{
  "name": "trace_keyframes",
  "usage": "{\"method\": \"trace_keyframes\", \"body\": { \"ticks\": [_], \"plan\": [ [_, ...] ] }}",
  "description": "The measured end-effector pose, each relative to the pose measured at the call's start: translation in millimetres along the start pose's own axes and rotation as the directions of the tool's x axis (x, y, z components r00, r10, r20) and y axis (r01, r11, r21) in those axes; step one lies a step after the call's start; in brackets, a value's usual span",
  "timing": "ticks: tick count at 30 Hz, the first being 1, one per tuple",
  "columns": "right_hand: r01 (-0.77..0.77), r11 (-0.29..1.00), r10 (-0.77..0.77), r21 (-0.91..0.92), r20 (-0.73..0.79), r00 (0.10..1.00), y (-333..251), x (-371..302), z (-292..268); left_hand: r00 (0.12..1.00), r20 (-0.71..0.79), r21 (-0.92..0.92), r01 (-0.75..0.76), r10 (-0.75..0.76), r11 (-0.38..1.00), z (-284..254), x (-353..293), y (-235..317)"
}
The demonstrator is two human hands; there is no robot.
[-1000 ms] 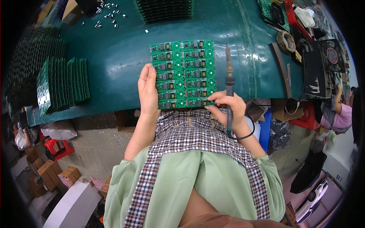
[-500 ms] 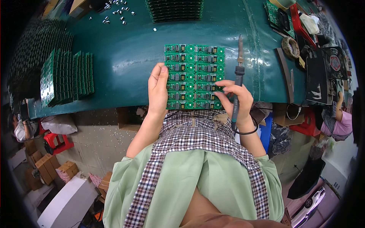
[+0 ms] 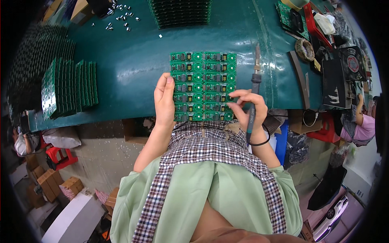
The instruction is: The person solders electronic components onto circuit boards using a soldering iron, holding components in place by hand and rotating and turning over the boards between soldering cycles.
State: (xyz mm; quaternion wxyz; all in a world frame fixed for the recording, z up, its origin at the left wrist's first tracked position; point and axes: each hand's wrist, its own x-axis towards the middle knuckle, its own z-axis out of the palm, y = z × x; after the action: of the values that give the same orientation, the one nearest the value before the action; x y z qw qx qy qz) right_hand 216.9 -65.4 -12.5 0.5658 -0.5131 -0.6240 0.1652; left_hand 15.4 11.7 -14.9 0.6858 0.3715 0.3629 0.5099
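A green circuit board panel [image 3: 204, 87], with rows of small repeated boards, is held upright to my view at the near table edge. My left hand [image 3: 165, 99] grips its left side, thumb over the front. A grey-handled soldering iron [image 3: 255, 83] sits in my right hand [image 3: 252, 107], its metal tip pointing away from me, up and clear of the panel. The right thumb and fingertips are at the panel's right edge, by the lower rows; whether they pinch a small part there I cannot make out.
Stacked green boards stand at the left [image 3: 69, 87] and far middle [image 3: 180, 14] of the green table [image 3: 133, 52]. Small metal parts [image 3: 127, 16] lie scattered at the back. A tape roll [image 3: 304, 49], a red tray [image 3: 318, 28] and a black fan unit [image 3: 352, 67] are at the right.
The whole view has shifted slightly, so everything appears a little lower and further left. Hands, panel and iron keep the same arrangement.
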Motion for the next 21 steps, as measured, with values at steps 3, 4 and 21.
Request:
{"method": "trace_keyframes", "body": {
  "ticks": [3,4,21],
  "plan": [
    [0.057,0.998,-0.058,-0.026,-0.054,0.997,8.8,0.5,-3.6,1.000,0.002,-0.016,0.000,0.000,1.000,-4.1,0.5,-0.6],
    [0.106,0.992,-0.111,-0.068,-0.072,0.991,13.7,0.3,-4.0,1.000,0.004,-0.018,-0.005,0.006,1.000,-2.9,0.2,0.2],
    [0.211,0.976,-0.211,-0.059,-0.002,0.977,15.5,-8.6,-5.1,0.976,-0.212,0.081,0.062,-0.044,0.995,16.4,-10.8,7.2]
  ]
}}
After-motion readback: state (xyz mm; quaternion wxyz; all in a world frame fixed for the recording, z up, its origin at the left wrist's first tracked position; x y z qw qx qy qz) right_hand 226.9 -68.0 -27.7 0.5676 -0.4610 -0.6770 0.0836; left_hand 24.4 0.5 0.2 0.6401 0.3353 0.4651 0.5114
